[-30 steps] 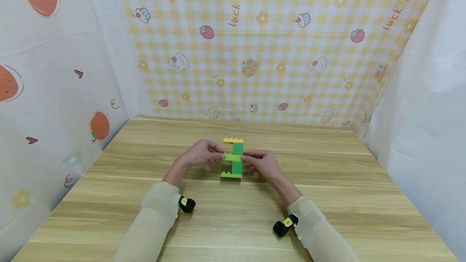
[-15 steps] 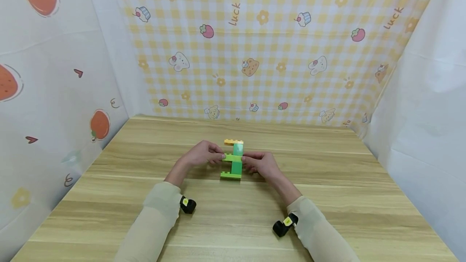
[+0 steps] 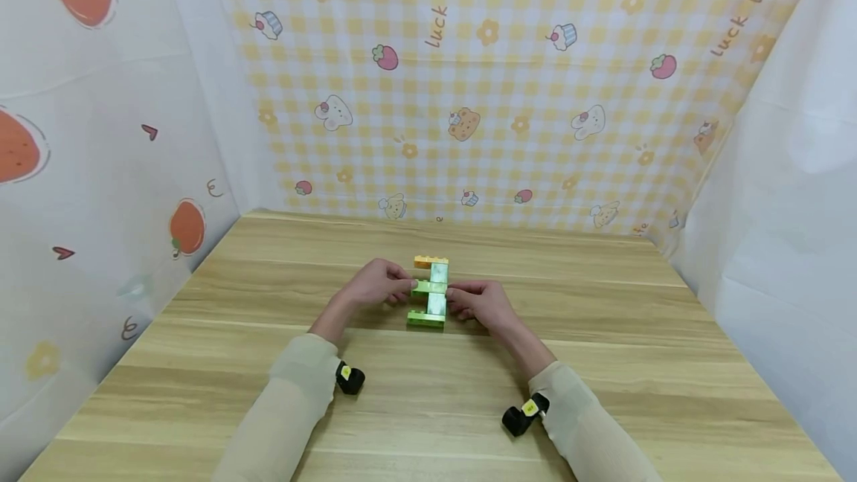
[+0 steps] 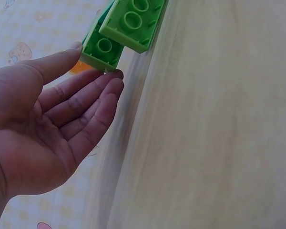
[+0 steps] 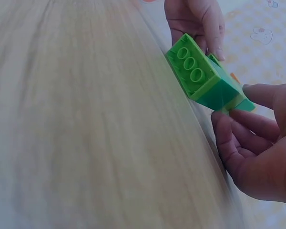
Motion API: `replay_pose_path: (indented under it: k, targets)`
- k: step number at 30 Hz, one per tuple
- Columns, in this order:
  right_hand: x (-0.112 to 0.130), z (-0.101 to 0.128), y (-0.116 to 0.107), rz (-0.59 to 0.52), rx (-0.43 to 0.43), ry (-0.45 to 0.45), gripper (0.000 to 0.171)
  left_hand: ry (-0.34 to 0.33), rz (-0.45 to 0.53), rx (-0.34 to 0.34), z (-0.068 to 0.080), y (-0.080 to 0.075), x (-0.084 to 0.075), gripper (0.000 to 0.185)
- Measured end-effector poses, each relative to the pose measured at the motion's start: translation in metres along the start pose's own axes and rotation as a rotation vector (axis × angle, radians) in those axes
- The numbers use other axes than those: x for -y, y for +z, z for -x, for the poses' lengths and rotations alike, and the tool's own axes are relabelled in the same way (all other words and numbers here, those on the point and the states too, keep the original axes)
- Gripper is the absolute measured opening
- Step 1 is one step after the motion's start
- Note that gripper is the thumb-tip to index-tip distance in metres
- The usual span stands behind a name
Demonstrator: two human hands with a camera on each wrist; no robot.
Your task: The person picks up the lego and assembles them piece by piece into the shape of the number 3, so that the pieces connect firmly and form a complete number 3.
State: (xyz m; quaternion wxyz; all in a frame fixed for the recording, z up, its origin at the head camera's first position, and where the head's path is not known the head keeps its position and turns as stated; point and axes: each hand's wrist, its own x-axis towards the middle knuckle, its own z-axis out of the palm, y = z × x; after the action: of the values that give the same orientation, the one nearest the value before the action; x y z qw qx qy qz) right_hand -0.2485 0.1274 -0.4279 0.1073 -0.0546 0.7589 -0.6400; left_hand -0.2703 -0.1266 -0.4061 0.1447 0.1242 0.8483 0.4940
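A brick stack stands between both hands over the middle of the wooden table. It has light green plates at the bottom and middle, darker green blocks between them and an orange plate on top. My left hand pinches the left end of the middle light green plate. From the other side, my right hand pinches its right end. In the left wrist view the thumb and fingertips of the left hand meet the studded green bricks. The right wrist view shows the right hand holding the green block, with the left hand behind it.
Patterned cloth walls close in the table on the left, back and right. Black wrist cameras sit on both beige sleeves. The bare tabletop extends in front of and beside the hands.
The brick stack has tipped slightly and looks shorter and paler now. Both hands keep their hold and have hardly moved.
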Motion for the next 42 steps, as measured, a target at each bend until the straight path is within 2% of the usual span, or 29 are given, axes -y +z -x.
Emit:
replay_pose_path:
  k: [11,27,42]
  targets:
    - [-0.001,-0.004,0.000,0.135,0.044,0.000,0.037,-0.063,-0.042,-0.078,-0.003,0.006,-0.001,0.025]
    - [0.003,-0.002,0.000,0.117,0.087,0.015,0.034,-0.050,-0.097,-0.121,-0.005,0.012,-0.003,0.024]
    - [0.004,-0.003,0.001,0.209,0.074,-0.020,0.032,-0.032,-0.131,-0.152,-0.005,0.014,-0.003,0.023]
